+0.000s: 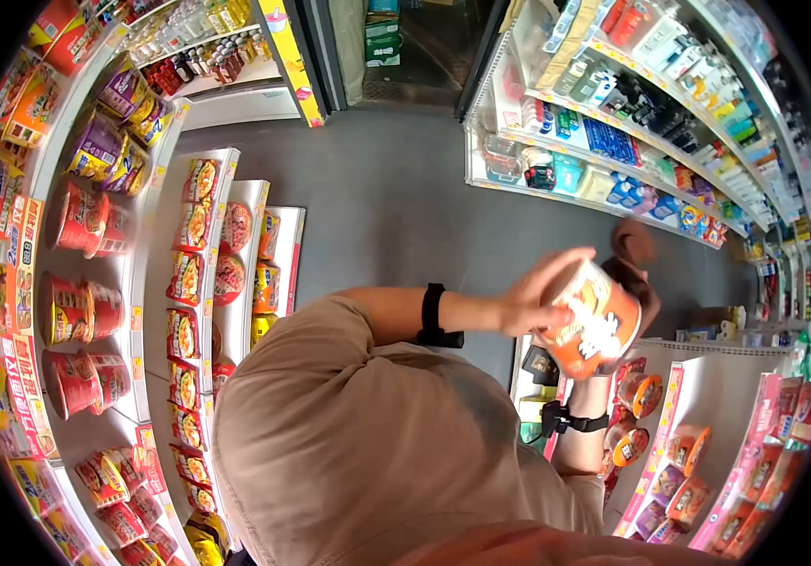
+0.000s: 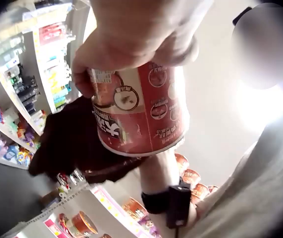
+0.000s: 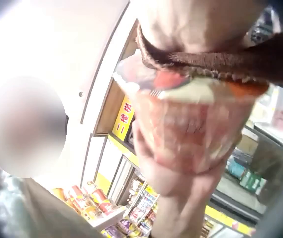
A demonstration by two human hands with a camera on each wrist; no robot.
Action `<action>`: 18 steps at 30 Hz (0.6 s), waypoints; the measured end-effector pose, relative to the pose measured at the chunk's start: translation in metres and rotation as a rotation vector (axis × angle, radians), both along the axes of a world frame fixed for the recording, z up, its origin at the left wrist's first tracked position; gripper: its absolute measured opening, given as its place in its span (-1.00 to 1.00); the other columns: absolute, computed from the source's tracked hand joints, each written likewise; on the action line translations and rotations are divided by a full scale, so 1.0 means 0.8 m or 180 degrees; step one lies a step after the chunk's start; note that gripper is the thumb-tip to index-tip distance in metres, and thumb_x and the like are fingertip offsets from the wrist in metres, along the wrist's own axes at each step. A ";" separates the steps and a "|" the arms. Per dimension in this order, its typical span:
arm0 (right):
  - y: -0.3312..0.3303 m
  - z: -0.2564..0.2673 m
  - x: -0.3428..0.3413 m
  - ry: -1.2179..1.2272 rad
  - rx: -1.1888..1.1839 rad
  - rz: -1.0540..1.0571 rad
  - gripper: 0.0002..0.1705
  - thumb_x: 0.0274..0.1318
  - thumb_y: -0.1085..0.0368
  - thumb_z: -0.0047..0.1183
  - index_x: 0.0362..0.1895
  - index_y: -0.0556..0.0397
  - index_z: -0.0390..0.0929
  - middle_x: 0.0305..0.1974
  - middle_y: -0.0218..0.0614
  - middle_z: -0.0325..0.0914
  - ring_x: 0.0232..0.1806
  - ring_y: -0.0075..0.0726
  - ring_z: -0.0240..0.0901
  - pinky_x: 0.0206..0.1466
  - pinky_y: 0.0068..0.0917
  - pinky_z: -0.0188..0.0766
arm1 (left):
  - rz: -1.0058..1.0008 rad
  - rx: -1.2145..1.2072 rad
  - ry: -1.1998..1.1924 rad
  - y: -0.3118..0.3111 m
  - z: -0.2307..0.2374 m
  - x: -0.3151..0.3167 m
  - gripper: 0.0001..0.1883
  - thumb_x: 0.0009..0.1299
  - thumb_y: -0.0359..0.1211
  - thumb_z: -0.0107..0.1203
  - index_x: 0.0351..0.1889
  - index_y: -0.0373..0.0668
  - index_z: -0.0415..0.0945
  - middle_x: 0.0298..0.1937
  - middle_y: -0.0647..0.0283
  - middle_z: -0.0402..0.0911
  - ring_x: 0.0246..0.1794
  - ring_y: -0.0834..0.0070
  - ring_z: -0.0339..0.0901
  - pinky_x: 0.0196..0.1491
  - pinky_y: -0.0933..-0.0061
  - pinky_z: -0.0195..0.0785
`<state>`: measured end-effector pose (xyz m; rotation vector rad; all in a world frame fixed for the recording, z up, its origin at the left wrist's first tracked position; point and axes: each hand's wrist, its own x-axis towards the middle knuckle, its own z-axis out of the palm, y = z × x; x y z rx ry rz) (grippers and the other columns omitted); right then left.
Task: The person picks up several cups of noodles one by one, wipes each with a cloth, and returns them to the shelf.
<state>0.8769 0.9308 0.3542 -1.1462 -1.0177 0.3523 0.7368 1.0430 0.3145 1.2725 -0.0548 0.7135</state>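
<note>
My left hand grips an instant noodle cup, fingers around its narrower base end. Orange and white with large lettering, the cup lies tilted in front of my chest. A dark brown cloth is spread at the lid end and hangs past the cup's side. In the right wrist view my right hand holds the cloth against the lid, its edge running along the rim. From the head view most of the right hand is hidden behind the cup; its wrist shows below.
Shelves of noodle cups and red noodle packs line the left side. Toiletry shelves stand at the far right. Close by my right arm is a shelf with orange bowls. Grey floor runs to a doorway.
</note>
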 end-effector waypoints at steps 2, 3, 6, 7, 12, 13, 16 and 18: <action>0.011 0.042 -0.055 0.0724 -0.0153 0.0238 -0.33 0.30 0.19 0.12 0.39 0.07 0.17 0.28 -0.24 0.29 0.35 -0.30 0.27 0.41 -0.24 0.30 | 0.0078 -0.0367 -0.0095 0.010 -0.011 0.011 0.01 0.36 -0.05 0.19 0.60 -0.25 -0.18 0.37 0.06 0.28 0.40 0.33 0.26 0.43 0.30 0.08; 0.012 0.048 -0.062 0.0439 -0.0287 0.0201 -0.24 0.21 0.16 0.19 0.40 0.09 0.16 0.30 -0.22 0.27 0.36 -0.27 0.25 0.41 -0.23 0.29 | -0.0110 -0.0630 -0.0060 0.013 -0.017 0.016 -0.01 0.38 -0.06 0.17 0.60 -0.25 -0.19 0.39 0.07 0.26 0.42 0.34 0.24 0.44 0.31 0.07; 0.009 0.059 -0.049 -0.1919 -0.0407 -0.0253 0.04 -0.06 0.08 0.40 0.43 0.16 0.12 0.34 -0.15 0.21 0.41 -0.18 0.21 0.43 -0.19 0.26 | -0.0673 -0.1218 0.0012 0.016 -0.030 0.022 -0.07 0.46 -0.09 0.08 0.61 -0.25 -0.25 0.46 0.10 0.22 0.47 0.38 0.18 0.46 0.32 0.04; 0.013 0.054 -0.042 -0.1288 -0.0292 -0.0304 -0.09 0.08 0.10 0.28 0.41 0.17 0.13 0.33 -0.14 0.24 0.39 -0.15 0.24 0.43 -0.17 0.28 | -0.0676 -0.0966 0.0067 0.016 -0.026 0.018 -0.07 0.46 -0.10 0.08 0.61 -0.24 -0.26 0.45 0.11 0.23 0.47 0.38 0.18 0.47 0.32 0.03; 0.019 0.019 -0.019 0.2253 -0.0086 0.0359 -0.53 0.55 0.05 -0.24 0.32 0.06 0.24 0.18 -0.17 0.45 0.20 -0.19 0.47 0.38 -0.23 0.38 | -0.0463 -0.0622 0.0146 0.000 -0.021 0.000 -0.10 0.44 -0.17 0.10 0.61 -0.21 -0.20 0.42 0.11 0.28 0.45 0.36 0.22 0.45 0.30 0.09; 0.013 -0.004 -0.023 0.2158 -0.0126 0.0156 -0.51 0.54 -0.03 -0.25 0.31 0.01 0.28 0.18 -0.23 0.47 0.21 -0.20 0.48 0.34 -0.26 0.42 | -0.0449 -0.0755 0.0119 0.001 -0.020 0.000 -0.11 0.44 -0.18 0.10 0.61 -0.20 -0.18 0.42 0.10 0.29 0.45 0.35 0.23 0.44 0.30 0.10; 0.012 0.000 -0.051 0.3035 -0.0545 0.0338 -0.40 0.50 -0.23 -0.26 0.33 -0.13 0.31 0.17 -0.42 0.49 0.23 -0.34 0.49 0.25 -0.29 0.50 | -0.0170 -0.1361 -0.0019 0.004 -0.049 0.012 -0.20 0.47 -0.25 0.02 0.60 -0.20 -0.12 0.38 0.10 0.33 0.39 0.37 0.31 0.43 0.31 0.15; 0.017 0.023 -0.058 0.2806 -0.0907 0.0215 -0.28 0.36 -0.26 -0.02 0.32 0.00 0.32 0.20 -0.27 0.46 0.31 -0.22 0.42 0.35 -0.23 0.38 | -0.0190 -0.1547 0.0006 0.008 -0.061 0.018 -0.23 0.50 -0.26 -0.05 0.61 -0.17 -0.16 0.42 0.11 0.30 0.40 0.38 0.32 0.44 0.34 0.16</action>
